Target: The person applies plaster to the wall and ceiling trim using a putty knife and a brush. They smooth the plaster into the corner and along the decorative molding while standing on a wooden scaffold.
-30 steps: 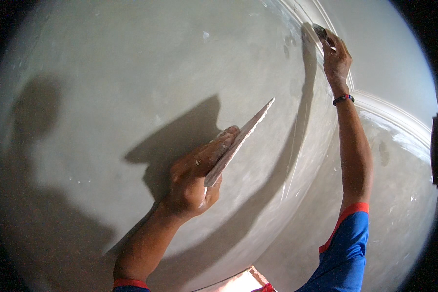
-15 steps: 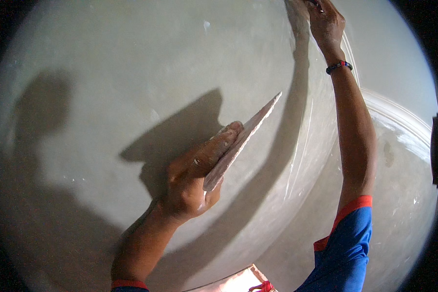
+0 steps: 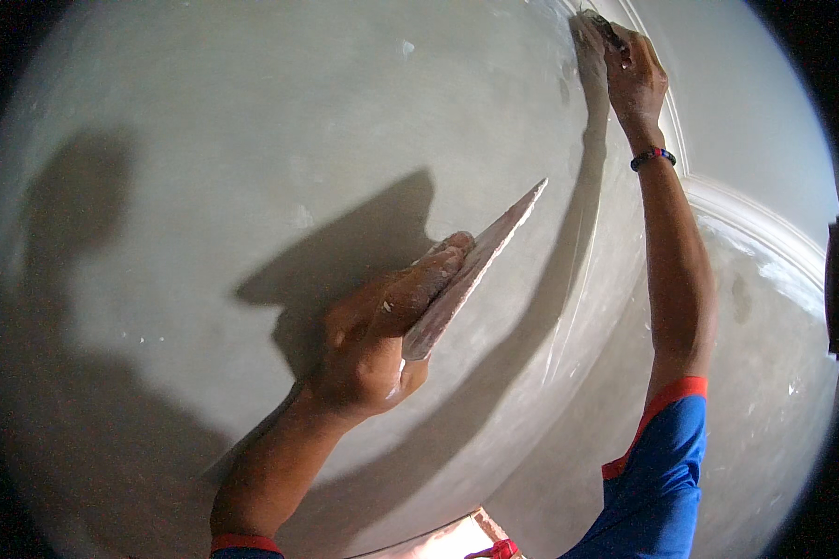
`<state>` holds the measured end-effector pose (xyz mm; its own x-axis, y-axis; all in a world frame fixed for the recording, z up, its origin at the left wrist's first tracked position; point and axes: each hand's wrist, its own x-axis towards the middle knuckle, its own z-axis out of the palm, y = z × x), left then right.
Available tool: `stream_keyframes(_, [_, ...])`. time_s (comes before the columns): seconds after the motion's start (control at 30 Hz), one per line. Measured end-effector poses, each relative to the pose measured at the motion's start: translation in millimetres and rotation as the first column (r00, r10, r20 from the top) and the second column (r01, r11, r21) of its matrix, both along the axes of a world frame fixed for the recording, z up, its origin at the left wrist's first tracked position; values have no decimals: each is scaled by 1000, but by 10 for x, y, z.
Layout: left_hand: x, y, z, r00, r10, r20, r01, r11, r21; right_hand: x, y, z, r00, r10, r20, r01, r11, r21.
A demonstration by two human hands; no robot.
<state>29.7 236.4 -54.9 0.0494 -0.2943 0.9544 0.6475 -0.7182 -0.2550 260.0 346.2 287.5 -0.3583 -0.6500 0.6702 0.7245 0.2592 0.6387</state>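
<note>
My left hand [image 3: 378, 326] grips a flat plaster-crusted board [image 3: 480, 261], held tilted in front of the grey wall [image 3: 186, 112], where it casts a broad shadow. My right hand [image 3: 636, 79] is raised to the upper right, closed on a small dark tool [image 3: 609, 33], apparently a putty knife, at the white moulding [image 3: 676, 130] where wall meets ceiling. The tool's blade tip is hard to make out. A beaded bracelet circles my right wrist.
The white ceiling [image 3: 741, 84] fills the upper right. The moulding turns along a second wall [image 3: 755, 391] with white patches. A bright opening [image 3: 457, 538] with a red object [image 3: 503, 550] shows at the bottom, and a dark shape [image 3: 834, 289] at the far right edge.
My right hand moved up along the moulding half a second ago and now sits slightly lower again, still above where it began. The board in my left hand has shifted slightly right.
</note>
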Motion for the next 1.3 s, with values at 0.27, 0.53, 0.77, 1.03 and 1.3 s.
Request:
stream_keyframes(0.27, [-4,23,-17,1000,8,-10,-7,999,34,-347,-153,-190,983,174,-61,-179,979,-93])
stream_keyframes(0.53, [22,47,-4,1000,24,-16,-23,998,57,-282,48,-80,996,86,-10,-85,992,91])
stream_keyframes(0.77, [-231,-152,0,997,-58,-54,57,998,-11,-209,-57,-24,990,-140,-25,142,974,177])
stream_keyframes(1.03, [-81,-42,-3,996,-64,-55,63,998,-11,-73,80,-163,995,89,-42,-86,993,79])
stream_keyframes(1.3, [-20,-79,-16,999,-25,-28,25,1000,-1,-382,-124,-23,991,-103,-80,114,982,152])
